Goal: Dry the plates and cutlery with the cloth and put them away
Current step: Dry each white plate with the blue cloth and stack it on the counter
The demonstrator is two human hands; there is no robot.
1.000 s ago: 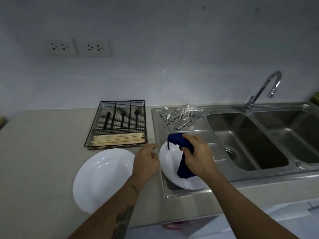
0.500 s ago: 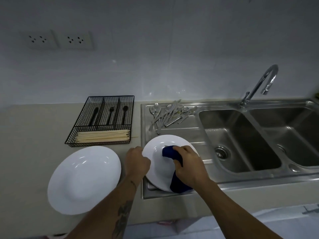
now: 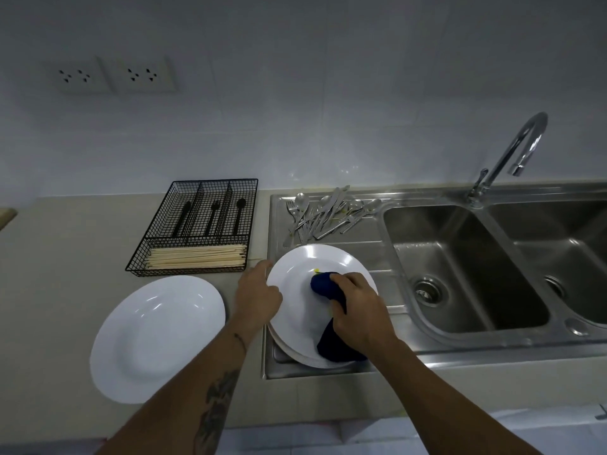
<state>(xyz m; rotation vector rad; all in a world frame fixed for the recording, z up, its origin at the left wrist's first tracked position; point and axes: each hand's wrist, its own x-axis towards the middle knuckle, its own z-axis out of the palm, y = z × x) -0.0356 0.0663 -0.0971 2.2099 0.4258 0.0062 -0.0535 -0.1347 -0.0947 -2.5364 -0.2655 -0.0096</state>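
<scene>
Here the right hand (image 3: 356, 307) grips the blue cloth (image 3: 323, 285) and presses it into the top plate (image 3: 302, 267) of a small stack on the draining board (image 3: 377, 254), while the left hand (image 3: 258, 295) curls round its rim, apparently to steady it. Beside, a plate (image 3: 157, 336) lies on the counter (image 3: 49, 274). Beyond, undried cutlery (image 3: 325, 215) is heaped near the wire tray (image 3: 200, 224).

Bare counter (image 3: 65, 257) left; wire tray (image 3: 197, 224), cutlery pile (image 3: 325, 215) behind plates.
</scene>
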